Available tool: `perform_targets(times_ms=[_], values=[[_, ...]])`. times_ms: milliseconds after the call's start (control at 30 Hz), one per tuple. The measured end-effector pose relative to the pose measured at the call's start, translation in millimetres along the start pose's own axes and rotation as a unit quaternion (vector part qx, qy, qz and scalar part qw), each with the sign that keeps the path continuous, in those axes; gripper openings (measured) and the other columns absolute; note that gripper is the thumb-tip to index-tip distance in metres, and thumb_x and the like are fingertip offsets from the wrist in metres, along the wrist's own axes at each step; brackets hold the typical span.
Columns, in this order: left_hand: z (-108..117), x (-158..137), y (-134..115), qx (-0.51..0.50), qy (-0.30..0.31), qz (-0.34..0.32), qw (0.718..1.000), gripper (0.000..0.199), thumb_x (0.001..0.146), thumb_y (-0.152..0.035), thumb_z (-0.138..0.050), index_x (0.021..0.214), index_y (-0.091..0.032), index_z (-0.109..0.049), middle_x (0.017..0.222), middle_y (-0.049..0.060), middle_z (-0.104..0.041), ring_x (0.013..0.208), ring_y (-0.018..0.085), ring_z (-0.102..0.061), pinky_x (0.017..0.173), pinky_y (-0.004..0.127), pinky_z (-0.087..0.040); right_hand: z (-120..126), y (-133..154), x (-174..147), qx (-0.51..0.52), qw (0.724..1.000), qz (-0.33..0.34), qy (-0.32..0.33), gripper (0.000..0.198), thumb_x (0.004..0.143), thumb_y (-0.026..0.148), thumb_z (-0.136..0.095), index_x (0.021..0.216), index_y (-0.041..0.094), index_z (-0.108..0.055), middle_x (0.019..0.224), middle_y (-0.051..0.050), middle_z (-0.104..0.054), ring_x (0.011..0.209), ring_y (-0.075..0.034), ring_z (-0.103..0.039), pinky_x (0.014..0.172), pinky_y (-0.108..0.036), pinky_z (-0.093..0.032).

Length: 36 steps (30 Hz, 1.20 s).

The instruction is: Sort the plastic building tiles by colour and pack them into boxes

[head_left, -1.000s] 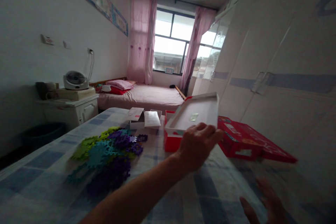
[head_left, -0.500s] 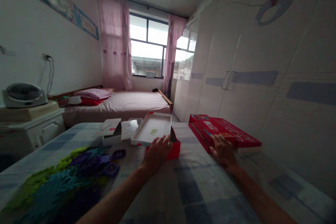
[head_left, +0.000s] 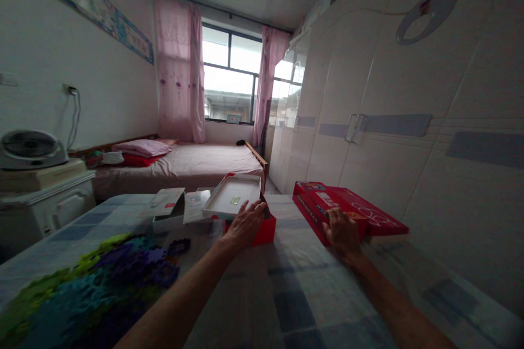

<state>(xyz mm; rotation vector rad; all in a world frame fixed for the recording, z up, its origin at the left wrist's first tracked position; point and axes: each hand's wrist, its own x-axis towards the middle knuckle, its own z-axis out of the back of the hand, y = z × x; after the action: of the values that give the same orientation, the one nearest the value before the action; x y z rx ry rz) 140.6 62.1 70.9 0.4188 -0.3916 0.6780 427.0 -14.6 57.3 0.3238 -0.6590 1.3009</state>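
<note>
My left hand (head_left: 246, 222) lies with its fingers stretched over the near right edge of a box lid (head_left: 221, 204), whose white inside faces up and has a small yellow-green label. Under that lid sits a red box (head_left: 266, 230), partly covered by the hand. On the right, my right hand (head_left: 343, 230) rests on the near side of a large red box (head_left: 323, 202) with white print, its fingers apart and slightly bent. Neither hand grips anything that I can see. To the left lies a heap of green, teal and purple toothed plastic pieces (head_left: 98, 278).
An open white box (head_left: 167, 221) with raised flaps stands left of the lid. Everything is on a checked tablecloth (head_left: 295, 305). Beyond are a bed (head_left: 213, 155) and a wardrobe (head_left: 368, 76); a fan (head_left: 33, 147) stands on a cabinet at the left.
The view has shifted slightly. Both hands stay at their boxes, with the right hand's fingers a little more bent. The boxes and plastic pieces appear unmoved on the table.
</note>
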Motion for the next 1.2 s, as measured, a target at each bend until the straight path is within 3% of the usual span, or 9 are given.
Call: perform_targets(times_ms=[167, 267, 367, 533, 667, 800, 900, 1033, 1200], values=[[19, 1, -6, 0.004, -0.016, 0.039, 0.999, 0.029, 0.085, -0.004, -0.037, 0.098, -0.012, -0.062, 0.137, 0.013, -0.047, 0.133, 0.026, -0.035, 0.109, 0.052, -0.026, 6, -1, 3, 0.005, 1.0, 0.012, 0.014, 0.022, 0.085, 0.017, -0.042, 0.104, 0.018, -0.054, 0.104, -0.009, -0.058, 0.096, -0.025, -0.055, 0.076, -0.035, -0.041], [25, -1, -31, -0.055, -0.066, 0.009, 0.996, 0.028, 0.085, -0.008, -0.041, 0.107, -0.014, -0.058, 0.141, 0.012, -0.042, 0.135, 0.024, -0.03, 0.112, 0.045, -0.024, 10, 4, 5, 0.009, 1.0, 0.003, 0.021, 0.017, 0.084, 0.016, -0.043, 0.094, 0.018, -0.056, 0.1, -0.01, -0.058, 0.093, -0.025, -0.055, 0.073, -0.035, -0.042], [26, -4, -63, -0.159, -0.063, 0.003, 0.985, 0.032, 0.081, -0.014, -0.05, 0.113, -0.017, -0.055, 0.142, 0.009, -0.041, 0.133, 0.022, -0.035, 0.109, 0.038, -0.032, 22, 14, 1, 0.021, 0.999, 0.011, 0.034, 0.016, 0.084, 0.015, -0.041, 0.085, 0.017, -0.057, 0.095, -0.011, -0.059, 0.089, -0.025, -0.056, 0.072, -0.035, -0.041], [11, -7, -101, -0.344, 0.001, 0.086, 0.935, 0.043, 0.079, -0.018, -0.051, 0.122, -0.019, -0.049, 0.134, 0.008, -0.049, 0.118, 0.018, -0.05, 0.099, 0.032, -0.044, 59, 42, -35, 0.052, 0.994, 0.064, 0.066, 0.014, 0.079, 0.012, -0.047, 0.082, 0.017, -0.06, 0.1, -0.009, -0.061, 0.097, -0.024, -0.055, 0.085, -0.038, -0.039], [-4, -11, -113, -0.422, 0.02, 0.071, 0.904, 0.055, 0.075, -0.01, -0.048, 0.129, -0.017, -0.043, 0.136, 0.009, -0.046, 0.119, 0.016, -0.05, 0.101, 0.027, -0.041, 80, 47, -61, 0.085, 0.985, 0.103, 0.106, 0.018, 0.077, 0.009, -0.049, 0.083, 0.018, -0.063, 0.111, -0.009, -0.061, 0.109, -0.026, -0.053, 0.096, -0.045, -0.032], [-9, -7, -123, -0.383, 0.029, 0.024, 0.923, 0.062, 0.076, -0.01, -0.048, 0.135, -0.02, -0.036, 0.148, 0.01, -0.029, 0.129, 0.021, -0.04, 0.105, 0.033, -0.039, 80, 28, -57, 0.142, 0.976, 0.093, 0.134, 0.02, 0.081, 0.017, -0.046, 0.092, 0.019, -0.062, 0.115, -0.01, -0.06, 0.106, -0.024, -0.055, 0.09, -0.041, -0.039], [-8, 3, -129, -0.325, -0.003, -0.011, 0.946, 0.062, 0.078, -0.01, -0.044, 0.138, -0.021, -0.03, 0.15, 0.008, -0.026, 0.127, 0.023, -0.041, 0.101, 0.035, -0.043, 77, 13, -47, 0.189, 0.969, 0.071, 0.142, 0.023, 0.084, 0.021, -0.04, 0.095, 0.018, -0.06, 0.106, -0.01, -0.063, 0.099, -0.023, -0.058, 0.085, -0.037, -0.043], [-7, 20, -135, -0.269, -0.016, -0.059, 0.961, 0.05, 0.082, -0.011, -0.042, 0.13, -0.022, -0.037, 0.143, 0.006, -0.036, 0.113, 0.02, -0.05, 0.089, 0.031, -0.049, 74, 1, -36, 0.24, 0.961, 0.033, 0.134, 0.026, 0.085, 0.027, -0.036, 0.095, 0.019, -0.059, 0.097, -0.008, -0.066, 0.091, -0.021, -0.062, 0.082, -0.034, -0.045], [-4, 44, -135, -0.215, -0.014, -0.071, 0.974, 0.028, 0.09, -0.016, -0.035, 0.116, -0.018, -0.045, 0.113, 0.007, -0.053, 0.093, 0.018, -0.056, 0.078, 0.031, -0.051, 70, -4, -26, 0.231, 0.966, 0.013, 0.116, 0.027, 0.081, 0.023, -0.037, 0.093, 0.019, -0.061, 0.1, -0.009, -0.066, 0.086, -0.02, -0.064, 0.08, -0.033, -0.046]])
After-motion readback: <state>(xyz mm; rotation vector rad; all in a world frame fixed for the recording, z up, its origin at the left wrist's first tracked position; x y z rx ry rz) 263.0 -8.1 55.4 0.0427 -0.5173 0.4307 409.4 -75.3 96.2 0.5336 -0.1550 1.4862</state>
